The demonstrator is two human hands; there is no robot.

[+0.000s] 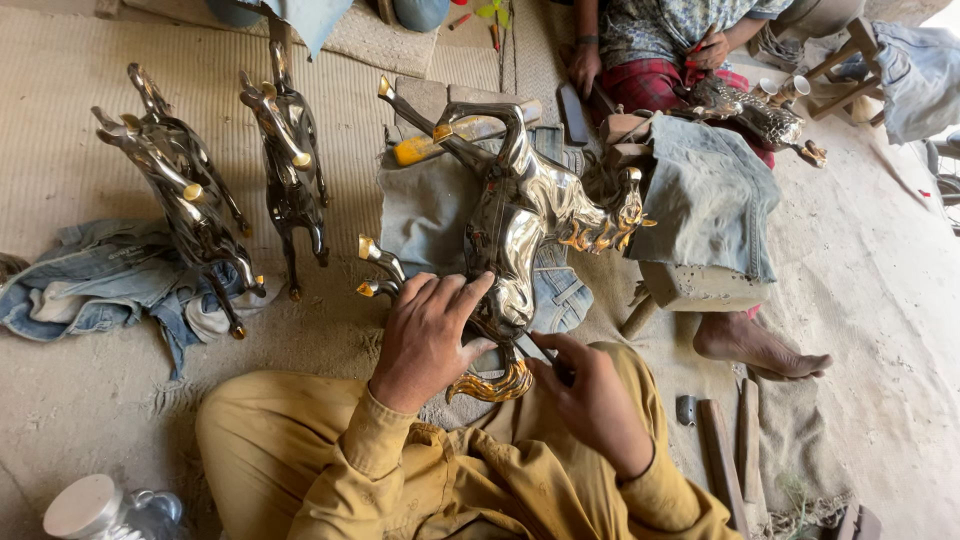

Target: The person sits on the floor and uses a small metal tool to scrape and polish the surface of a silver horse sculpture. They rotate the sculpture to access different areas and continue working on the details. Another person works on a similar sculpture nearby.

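A shiny silver metal horse figure [520,210] with gold hooves, mane and tail lies on its side on a denim cloth [425,205] in front of me. My left hand [425,335] rests flat on the horse's hindquarters, gripping it. At the gold tail [492,385], my right hand [590,395] pinches a thin dark tool against the metal. My mustard-yellow sleeves and trousers fill the bottom of the view.
Two more silver horse figures [185,190] [290,160] lie on the mat at left beside crumpled denim [95,285]. Another person sits opposite holding a further figure [755,110], one bare foot [755,345] stretched out. Wooden sticks [722,455] lie at right, a plastic jar [95,510] at bottom left.
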